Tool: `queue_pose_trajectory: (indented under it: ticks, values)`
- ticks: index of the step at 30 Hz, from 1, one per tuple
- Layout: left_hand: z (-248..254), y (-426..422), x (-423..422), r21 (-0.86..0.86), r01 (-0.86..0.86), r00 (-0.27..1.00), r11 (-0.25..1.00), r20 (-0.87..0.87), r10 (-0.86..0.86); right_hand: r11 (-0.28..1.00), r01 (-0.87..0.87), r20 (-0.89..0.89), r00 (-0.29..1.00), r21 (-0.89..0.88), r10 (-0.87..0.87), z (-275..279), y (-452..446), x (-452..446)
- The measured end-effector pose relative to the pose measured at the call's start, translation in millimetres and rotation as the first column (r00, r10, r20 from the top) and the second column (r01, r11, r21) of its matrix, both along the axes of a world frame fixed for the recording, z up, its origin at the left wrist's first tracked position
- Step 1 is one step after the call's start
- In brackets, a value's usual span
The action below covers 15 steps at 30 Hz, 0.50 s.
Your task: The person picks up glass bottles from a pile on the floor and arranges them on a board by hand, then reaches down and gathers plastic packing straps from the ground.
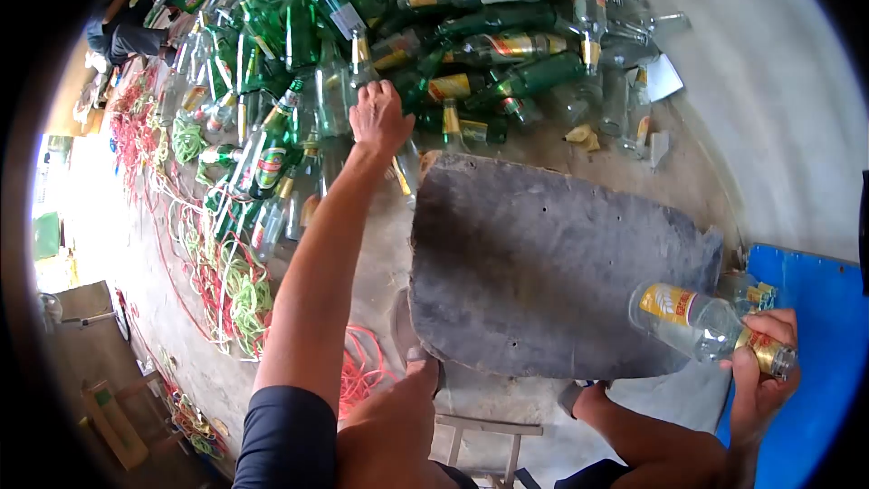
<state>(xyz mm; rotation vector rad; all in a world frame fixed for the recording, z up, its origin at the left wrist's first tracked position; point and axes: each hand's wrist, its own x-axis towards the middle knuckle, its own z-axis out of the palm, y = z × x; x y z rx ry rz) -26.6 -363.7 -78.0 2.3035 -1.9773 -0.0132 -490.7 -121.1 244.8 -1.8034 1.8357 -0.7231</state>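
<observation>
My right hand (765,367) is closed around the neck of a clear glass bottle (697,319) with a yellow label. That bottle is tilted, its base over the right end of a dark, worn board (552,263) and its mouth pointing to the lower right. At the near edge of a large heap of bottles (507,45), my left hand (380,116) reaches in with its thumb apart from the bent fingers. Just beyond its fingertips is a clear bottle (361,59) with a gold label; whether they touch it cannot be made out.
Red and green plastic cords (240,294) lie tangled on the floor to the left. A blue panel (806,353) stands at the right, next to more bottle glass (742,288). A wooden stool (489,426) is between my legs. Another person's dark-clothed leg (136,41) shows at upper left.
</observation>
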Motion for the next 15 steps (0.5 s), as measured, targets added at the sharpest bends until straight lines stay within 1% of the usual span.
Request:
queue_pose_trajectory:
  ticks: [2, 4, 5, 7, 8, 9, 10, 12, 14, 15]
  values:
    - [-6.0, 6.0, -1.5, -0.027, -0.007, 1.000, 1.000, -0.003, 0.007, 1.000, -0.023, -0.038, 0.999, 0.010, 0.023, -2.2, -1.3, -2.6]
    - [-6.6, 7.1, 2.6, -0.037, -0.001, 1.000, 0.999, -0.020, 0.000, 0.990, -0.131, -0.111, 0.986, -0.055, 0.124, -10.4, -3.8, -14.0]
    - [-6.3, 12.1, 4.8, -0.089, -0.011, 0.998, 0.996, -0.055, 0.006, 0.990, -0.134, -0.138, 0.982, -0.050, 0.126, -11.2, -4.5, -15.8]
    - [1.9, 26.1, 6.3, -0.070, -0.067, 0.990, 0.995, -0.129, 0.058, 0.991, -0.130, -0.194, 0.973, -0.028, 0.123, -8.7, -4.2, -12.7]
    - [8.6, 33.6, 8.7, -0.062, -0.096, 0.983, 0.993, -0.163, 0.085, 0.992, -0.127, -0.184, 0.975, -0.018, 0.121, -8.9, -4.9, -10.0]
    - [11.3, 44.7, 11.6, -0.105, -0.106, 0.978, 0.989, -0.188, 0.085, 0.993, -0.120, -0.175, 0.978, -0.004, 0.117, -8.5, -4.6, -7.1]
    - [19.7, 60.5, 12.6, -0.092, -0.133, 0.967, 0.987, -0.231, 0.109, 0.994, -0.106, -0.170, 0.980, 0.012, 0.106, -7.4, -3.5, -6.2]
    - [17.6, 86.4, 21.9, -0.073, -0.205, 0.919, 0.976, -0.356, 0.167, 0.998, -0.060, -0.158, 0.985, 0.022, 0.063, -10.0, 3.9, -11.9]
    - [1.8, 113.4, 32.1, -0.170, -0.233, 0.909, 0.958, -0.387, 0.152, 0.999, -0.038, -0.088, 0.995, 0.029, 0.041, -18.3, 5.4, -19.7]
    - [1.0, 123.0, 32.3, -0.105, -0.290, 0.881, 0.951, -0.418, 0.223, 0.999, -0.034, -0.070, 0.997, 0.025, 0.036, -21.0, 8.1, -22.0]
